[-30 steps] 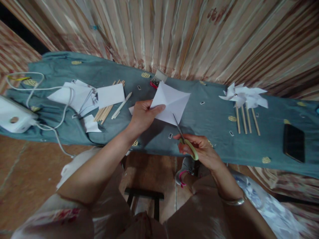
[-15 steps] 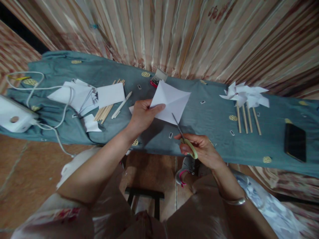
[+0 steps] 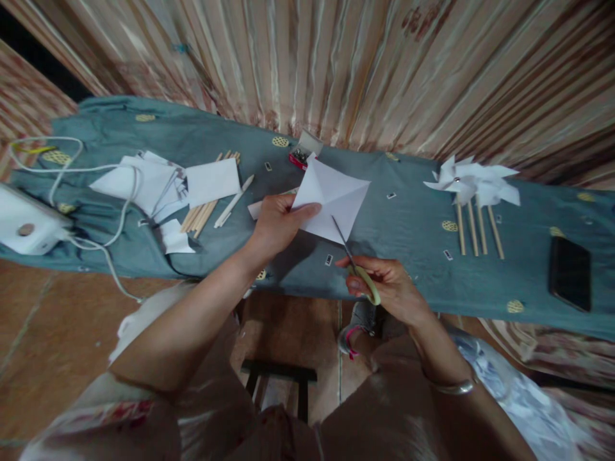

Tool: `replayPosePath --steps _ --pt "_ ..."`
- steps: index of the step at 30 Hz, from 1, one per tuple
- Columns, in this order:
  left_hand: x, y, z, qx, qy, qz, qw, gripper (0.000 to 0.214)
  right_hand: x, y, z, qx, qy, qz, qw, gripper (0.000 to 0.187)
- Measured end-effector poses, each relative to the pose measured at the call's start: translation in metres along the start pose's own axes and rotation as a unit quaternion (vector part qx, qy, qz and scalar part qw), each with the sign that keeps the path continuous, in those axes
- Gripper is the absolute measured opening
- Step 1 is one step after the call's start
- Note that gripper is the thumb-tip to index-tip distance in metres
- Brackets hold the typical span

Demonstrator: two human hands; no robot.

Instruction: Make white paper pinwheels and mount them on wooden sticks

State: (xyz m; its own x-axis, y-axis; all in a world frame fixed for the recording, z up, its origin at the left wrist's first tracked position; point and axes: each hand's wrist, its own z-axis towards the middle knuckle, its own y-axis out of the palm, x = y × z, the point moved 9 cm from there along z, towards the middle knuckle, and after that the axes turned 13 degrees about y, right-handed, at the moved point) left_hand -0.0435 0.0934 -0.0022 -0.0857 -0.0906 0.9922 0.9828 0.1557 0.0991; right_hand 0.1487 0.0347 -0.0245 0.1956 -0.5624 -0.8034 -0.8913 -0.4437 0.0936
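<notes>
In the head view, the left hand is pinching the white paper square by its left side, thumb pressing on top and the other fingers hiding underneath, with no visible gap. That grip is probably steadying the sheet while leaving its right half free. The right hand is curling around the handles of the scissors; how far its fingers are spreading inside the loops, I cannot tell. The blades are reaching over the paper's near corner, pointing toward its middle, seemingly lining up with a diagonal crease.

The paper is sitting over the middle of the cloth-covered table, its far corner coming close to the small red box. The table's near edge is running just below the scissors. To the right, bare cloth is separating the paper from the pinwheels, giving sideways room. On the left, the pen and sticks are lying near the left hand, leaving less space.
</notes>
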Motion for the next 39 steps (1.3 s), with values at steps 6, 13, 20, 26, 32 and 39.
replayPosePath --steps 6,13,20,26,32,39 --pt "-0.0013 0.0027 -0.0010 -0.012 0.005 0.008 1.000 0.016 0.0004 -0.0013 0.0001 0.014 0.007 0.018 1.000 0.043" --pt "-0.0031 0.0059 -0.0020 -0.021 0.000 -0.014 1.000 0.016 -0.0027 -0.0010 -0.0014 0.034 0.019 0.034 0.999 0.047" --pt "-0.0024 0.0057 -0.0028 -0.018 -0.011 -0.007 1.000 0.012 -0.0026 0.0005 -0.0008 0.024 0.011 0.020 0.999 0.045" --pt "-0.0035 0.0072 -0.0026 -0.022 -0.005 -0.013 1.000 0.014 -0.0018 -0.0001 -0.0002 0.023 0.007 0.005 1.000 0.045" --pt "-0.0039 0.0061 -0.0023 -0.021 -0.001 -0.003 1.000 0.016 -0.0038 0.0000 -0.0003 0.039 0.024 0.030 0.998 0.047" --pt "-0.0048 0.0058 -0.0024 -0.022 -0.004 -0.005 1.000 0.020 -0.0051 0.0011 -0.0012 0.043 0.017 0.012 0.999 0.047"
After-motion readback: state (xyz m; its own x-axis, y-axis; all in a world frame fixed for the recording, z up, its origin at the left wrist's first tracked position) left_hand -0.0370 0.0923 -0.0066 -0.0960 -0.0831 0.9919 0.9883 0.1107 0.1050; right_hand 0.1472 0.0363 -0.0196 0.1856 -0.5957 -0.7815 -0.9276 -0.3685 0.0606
